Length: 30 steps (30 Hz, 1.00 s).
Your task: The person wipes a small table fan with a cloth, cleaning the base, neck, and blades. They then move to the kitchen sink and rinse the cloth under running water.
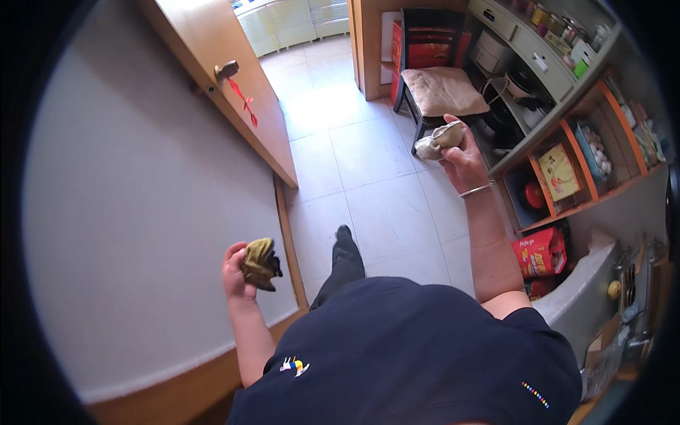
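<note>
My left hand (237, 273) is closed on a crumpled olive and dark cloth item (258, 264), held at the left beside the white wall. Farther forward on the right, my right hand (465, 162) grips a bunched beige cloth item (440, 141), perhaps socks; its exact kind cannot be told. Around my right wrist is a thin metal bangle (477, 189). The beige bundle shows against the tiled floor and the front of a black chair (425, 112).
An open wooden door (249, 90) with a red ribbon stands ahead left. The chair carries a beige cushion (445, 90). Along the right run a grey cabinet (558, 79) with jars, an orange-edged shelf (595, 199) and a red packet (541, 252). My dark shoe (344, 234) is on the tiles.
</note>
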Tool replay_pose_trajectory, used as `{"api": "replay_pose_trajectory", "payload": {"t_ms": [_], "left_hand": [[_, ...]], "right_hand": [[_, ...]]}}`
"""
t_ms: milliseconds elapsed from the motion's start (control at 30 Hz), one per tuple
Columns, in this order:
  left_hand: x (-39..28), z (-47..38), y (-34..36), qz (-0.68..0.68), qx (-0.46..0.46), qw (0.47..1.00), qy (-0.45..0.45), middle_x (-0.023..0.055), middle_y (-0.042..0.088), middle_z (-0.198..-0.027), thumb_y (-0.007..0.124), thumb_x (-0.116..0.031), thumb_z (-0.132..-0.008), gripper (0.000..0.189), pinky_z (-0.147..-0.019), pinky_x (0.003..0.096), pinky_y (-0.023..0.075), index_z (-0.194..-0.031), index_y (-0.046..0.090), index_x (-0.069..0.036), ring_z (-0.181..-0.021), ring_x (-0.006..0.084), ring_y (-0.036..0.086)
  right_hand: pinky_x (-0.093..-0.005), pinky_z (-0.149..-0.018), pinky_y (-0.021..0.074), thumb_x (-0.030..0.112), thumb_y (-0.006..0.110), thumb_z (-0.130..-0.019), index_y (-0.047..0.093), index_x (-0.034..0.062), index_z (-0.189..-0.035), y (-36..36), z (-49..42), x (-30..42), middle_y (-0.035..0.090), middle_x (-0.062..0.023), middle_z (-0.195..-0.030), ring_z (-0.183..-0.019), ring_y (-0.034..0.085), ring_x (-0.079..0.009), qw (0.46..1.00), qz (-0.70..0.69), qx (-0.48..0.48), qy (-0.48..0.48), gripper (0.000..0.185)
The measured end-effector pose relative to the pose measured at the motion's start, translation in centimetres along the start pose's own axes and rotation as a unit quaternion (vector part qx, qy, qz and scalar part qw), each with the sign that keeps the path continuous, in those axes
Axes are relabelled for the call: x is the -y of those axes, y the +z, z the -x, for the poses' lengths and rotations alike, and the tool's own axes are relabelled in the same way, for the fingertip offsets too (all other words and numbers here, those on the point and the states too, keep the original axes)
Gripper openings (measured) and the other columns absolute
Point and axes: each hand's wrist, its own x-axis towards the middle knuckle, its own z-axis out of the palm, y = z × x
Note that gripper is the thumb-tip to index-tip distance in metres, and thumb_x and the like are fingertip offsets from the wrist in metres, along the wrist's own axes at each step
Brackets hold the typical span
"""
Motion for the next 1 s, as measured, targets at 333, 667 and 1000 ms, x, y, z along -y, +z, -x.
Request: {"api": "replay_pose_trajectory", "payload": {"t_ms": [333,667,1000], "left_hand": [[-5.7,-36.2,30.8,-0.062,0.287,0.952,-0.091,0.0117,0.063,-0.088,0.061,-0.008,-0.080,0.017,-0.071,0.0320,0.0539,-0.095,0.061,0.000,-0.078,0.0201,0.063],[-7.0,-70.2,47.7,-0.058,0.240,0.965,-0.086,0.0093,0.063,-0.082,0.063,-0.019,-0.086,0.017,-0.066,0.0305,0.0537,-0.092,0.061,-0.003,-0.074,0.0184,0.064],[-14.8,-99.4,55.8,-0.111,0.235,0.963,0.066,0.0101,0.062,-0.099,0.065,-0.022,-0.087,0.051,-0.080,0.0262,0.0475,-0.130,0.044,-0.004,-0.089,0.0131,0.058]], "right_hand": [[-0.0285,-0.060,0.0507,0.019,0.059,-0.088,0.054,0.0114,-0.115,-7.1,-25.8,-1.6,0.058,-0.0004,-0.093,-0.080,0.057,-0.0125,0.946,0.131,-0.298,-0.003,0.029],[-0.0303,-0.061,0.0525,0.023,0.057,-0.090,0.056,0.0076,-0.101,-8.3,-66.9,-10.2,0.056,-0.0023,-0.084,-0.068,0.057,-0.0139,0.985,0.061,-0.159,-0.010,0.019],[-0.0230,-0.070,0.0446,0.033,0.058,-0.092,0.059,0.0039,-0.101,12.7,-111.9,-23.2,0.058,0.0002,-0.087,-0.079,0.052,-0.0077,0.974,0.156,0.163,-0.005,0.030]]}}
